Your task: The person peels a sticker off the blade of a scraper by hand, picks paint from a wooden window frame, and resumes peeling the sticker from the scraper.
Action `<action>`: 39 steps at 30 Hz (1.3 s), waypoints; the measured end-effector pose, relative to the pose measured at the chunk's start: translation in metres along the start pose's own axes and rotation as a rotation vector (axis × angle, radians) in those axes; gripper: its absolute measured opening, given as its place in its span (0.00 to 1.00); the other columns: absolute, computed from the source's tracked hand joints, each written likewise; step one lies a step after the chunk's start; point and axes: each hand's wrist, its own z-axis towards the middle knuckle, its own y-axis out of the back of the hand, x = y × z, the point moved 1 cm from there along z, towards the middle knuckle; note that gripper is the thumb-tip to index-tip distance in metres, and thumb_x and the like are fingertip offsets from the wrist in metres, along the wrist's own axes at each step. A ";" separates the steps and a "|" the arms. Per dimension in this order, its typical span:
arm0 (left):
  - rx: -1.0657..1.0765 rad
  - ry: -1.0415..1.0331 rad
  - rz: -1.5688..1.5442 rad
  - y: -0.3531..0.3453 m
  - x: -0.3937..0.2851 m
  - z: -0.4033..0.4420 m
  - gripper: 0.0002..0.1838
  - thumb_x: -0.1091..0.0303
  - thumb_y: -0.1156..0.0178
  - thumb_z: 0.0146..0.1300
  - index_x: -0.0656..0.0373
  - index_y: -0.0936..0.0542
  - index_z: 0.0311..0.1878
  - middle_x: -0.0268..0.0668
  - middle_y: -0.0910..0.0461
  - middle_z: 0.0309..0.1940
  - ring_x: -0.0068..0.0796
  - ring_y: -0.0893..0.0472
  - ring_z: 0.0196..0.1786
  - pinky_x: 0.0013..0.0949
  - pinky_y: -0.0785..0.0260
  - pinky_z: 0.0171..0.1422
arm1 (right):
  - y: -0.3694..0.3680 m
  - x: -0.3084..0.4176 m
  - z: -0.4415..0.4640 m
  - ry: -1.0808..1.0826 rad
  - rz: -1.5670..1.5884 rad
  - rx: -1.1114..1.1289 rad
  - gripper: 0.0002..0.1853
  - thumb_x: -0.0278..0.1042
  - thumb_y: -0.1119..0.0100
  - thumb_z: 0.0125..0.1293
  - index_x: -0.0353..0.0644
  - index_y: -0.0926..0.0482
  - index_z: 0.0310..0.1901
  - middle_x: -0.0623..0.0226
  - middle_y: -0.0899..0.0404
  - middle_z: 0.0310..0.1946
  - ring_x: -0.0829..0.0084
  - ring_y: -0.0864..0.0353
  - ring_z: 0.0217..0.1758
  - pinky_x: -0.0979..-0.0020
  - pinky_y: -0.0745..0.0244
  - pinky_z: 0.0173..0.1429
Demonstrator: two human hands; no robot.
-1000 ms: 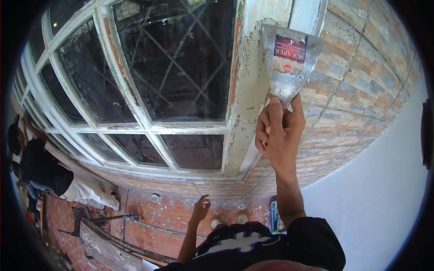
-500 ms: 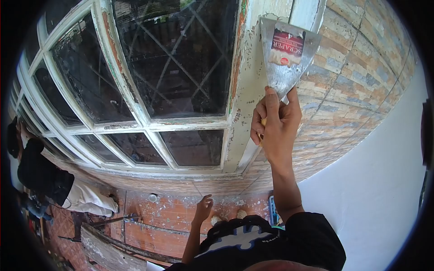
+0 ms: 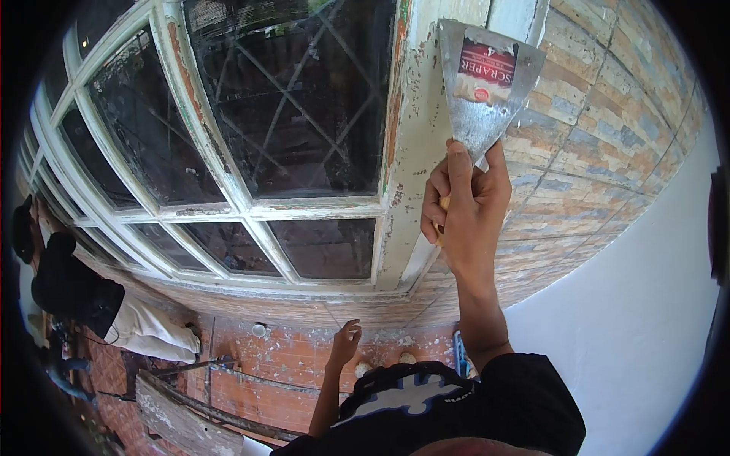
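My right hand (image 3: 470,201) is wrapped round the handle of a wide metal scraper (image 3: 487,91) with a red and black label. Its blade edge points up, over the right side of the peeling white window frame (image 3: 414,144) and the edge of the stone-tiled wall. Part of a yellowish handle shows between my fingers. Low down in front of my body, my left hand (image 3: 347,340) hangs apart from everything, its fingers loosely bent and holding nothing. Dark glass panes (image 3: 293,99) with white bars fill the window beside the scraper.
Paint flakes (image 3: 285,349) litter the red tiled floor, where a small cup (image 3: 259,330) stands. A worn wooden bench (image 3: 179,422) is behind me. At the left another person (image 3: 72,289) leans by the window. A blue basket (image 3: 459,353) stands near my feet.
My right hand has shifted the scraper slightly upward and to the right along the frame's edge. My left hand has risen a little and stays free.
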 end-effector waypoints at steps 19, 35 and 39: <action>0.060 -0.037 -0.008 -0.007 0.008 0.003 0.18 0.70 0.42 0.70 0.60 0.25 0.62 0.48 0.15 0.48 0.42 0.15 0.53 0.41 0.22 0.55 | 0.010 -0.001 -0.003 -0.104 -0.008 0.016 0.12 0.32 0.54 0.79 0.40 0.37 0.59 0.75 0.38 0.19 0.87 0.40 0.12 0.79 0.47 0.11; 0.049 -0.056 -0.015 -0.002 0.022 -0.010 0.18 0.71 0.43 0.70 0.61 0.25 0.62 0.49 0.15 0.48 0.44 0.15 0.53 0.41 0.23 0.54 | 0.000 0.002 -0.003 -0.050 0.004 0.006 0.12 0.33 0.53 0.78 0.41 0.35 0.58 0.76 0.38 0.18 0.87 0.39 0.12 0.79 0.46 0.11; 0.068 -0.023 0.008 0.004 0.007 -0.017 0.19 0.71 0.43 0.70 0.62 0.25 0.63 0.49 0.15 0.49 0.43 0.16 0.54 0.41 0.23 0.57 | -0.002 0.010 -0.002 -0.022 -0.126 -0.060 0.11 0.34 0.51 0.78 0.40 0.32 0.56 0.76 0.35 0.19 0.88 0.39 0.14 0.80 0.46 0.14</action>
